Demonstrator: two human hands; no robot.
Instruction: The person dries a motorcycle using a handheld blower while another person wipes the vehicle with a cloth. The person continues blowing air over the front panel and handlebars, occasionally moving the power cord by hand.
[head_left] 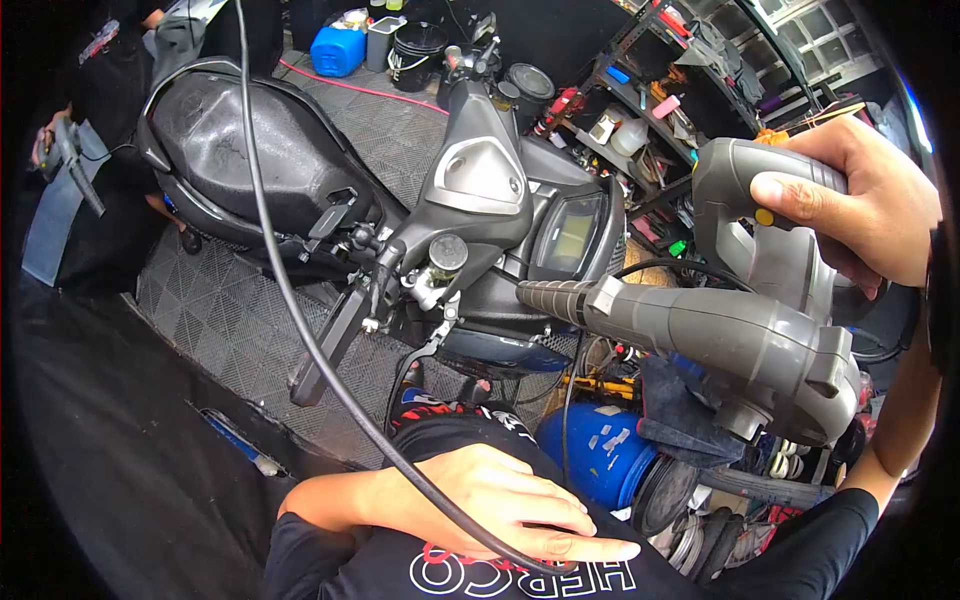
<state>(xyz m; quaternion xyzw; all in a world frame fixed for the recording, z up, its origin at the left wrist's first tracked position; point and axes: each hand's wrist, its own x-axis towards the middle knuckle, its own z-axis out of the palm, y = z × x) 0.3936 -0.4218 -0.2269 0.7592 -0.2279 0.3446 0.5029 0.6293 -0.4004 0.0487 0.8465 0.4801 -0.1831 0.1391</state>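
Nearest, the black shirt (370,562) bears partly covered white capitals, "CO" readable. The left hand (500,500) lies flat over it, fingers extended, under a black cable (330,375). At right, the right hand (850,195) grips a scuffed grey blower (740,325), nozzle toward the scooter (480,185). Beyond: grey tiled floor (215,300), shelves (640,110).

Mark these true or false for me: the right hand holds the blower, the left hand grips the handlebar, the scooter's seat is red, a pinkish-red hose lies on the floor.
1. The right hand holds the grey blower. True.
2. The left hand grips the handlebar. False: it is in front of the person's dark shirt, with a black cord crossing it.
3. The scooter's seat is red. False: it is black.
4. A pinkish-red hose lies on the floor. True.
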